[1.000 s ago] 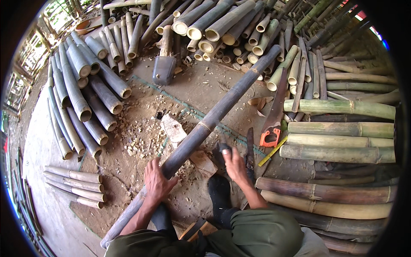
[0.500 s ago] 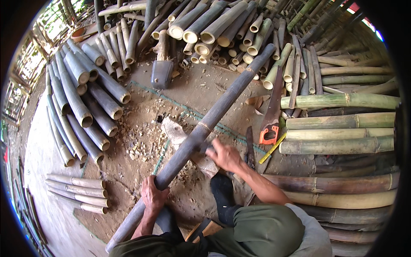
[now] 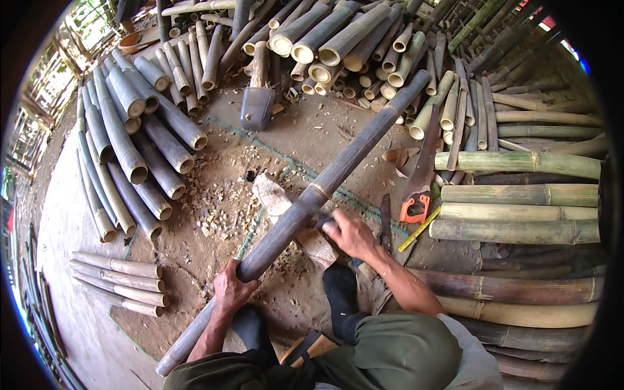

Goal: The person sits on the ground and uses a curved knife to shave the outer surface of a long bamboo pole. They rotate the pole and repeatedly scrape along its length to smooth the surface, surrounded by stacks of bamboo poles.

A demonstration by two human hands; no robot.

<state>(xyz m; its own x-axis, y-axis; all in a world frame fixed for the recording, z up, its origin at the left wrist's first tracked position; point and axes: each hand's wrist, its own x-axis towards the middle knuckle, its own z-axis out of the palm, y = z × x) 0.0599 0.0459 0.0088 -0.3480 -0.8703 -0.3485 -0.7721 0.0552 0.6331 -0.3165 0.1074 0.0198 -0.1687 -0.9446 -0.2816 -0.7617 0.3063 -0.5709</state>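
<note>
One bamboo pole (image 3: 286,226) beneath left fingers (image 3: 228,269)

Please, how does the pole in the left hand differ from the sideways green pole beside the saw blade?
The held pole is dark grey, the green pole pale green. The held pole slants across the view, the green pole lies nearly sideways. Both show a ringed bamboo joint.

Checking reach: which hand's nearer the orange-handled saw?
Right. The right hand is left of the saw, lower in view; the left hand is farther left and even lower, on the bamboo pole.
</note>
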